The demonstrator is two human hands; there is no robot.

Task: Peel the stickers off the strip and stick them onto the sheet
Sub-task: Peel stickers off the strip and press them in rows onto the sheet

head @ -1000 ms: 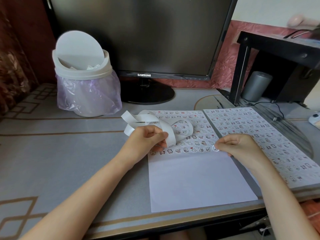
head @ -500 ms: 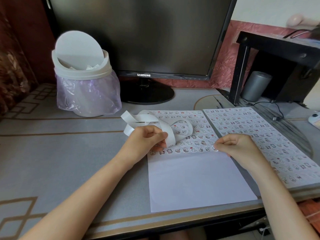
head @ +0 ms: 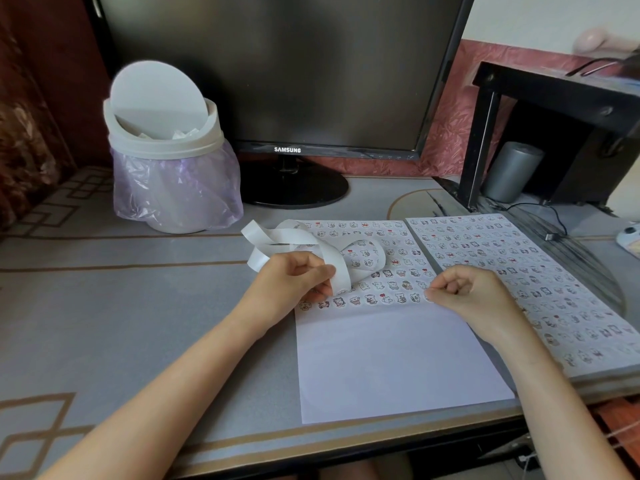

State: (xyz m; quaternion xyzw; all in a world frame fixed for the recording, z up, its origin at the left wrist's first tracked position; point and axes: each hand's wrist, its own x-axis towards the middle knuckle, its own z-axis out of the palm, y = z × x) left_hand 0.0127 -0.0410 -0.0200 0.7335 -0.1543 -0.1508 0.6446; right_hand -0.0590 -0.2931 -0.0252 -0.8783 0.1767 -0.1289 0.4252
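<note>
A white sheet (head: pixel 391 358) lies on the desk in front of me. Rows of small cartoon stickers cover its upper half; the lower half is bare. My left hand (head: pixel 294 282) grips a curling white sticker strip (head: pixel 298 239) that loops over the sheet's top left. My right hand (head: pixel 474 292) has its fingers curled, with thumb and fingertip pressed on a small round sticker (head: pixel 428 298) at the right end of the lowest sticker row.
A second sheet (head: pixel 540 282) full of stickers lies to the right. A white swing-lid bin (head: pixel 166 147) with a purple bag stands at the back left, next to a dark monitor (head: pixel 277 71). A black shelf (head: pixel 561 98) and a grey cylinder (head: pixel 512 171) are at the back right.
Almost nothing moved. My right hand has shifted slightly left and settled on the sticker at the row's end. My left hand keeps its grip on the strip.
</note>
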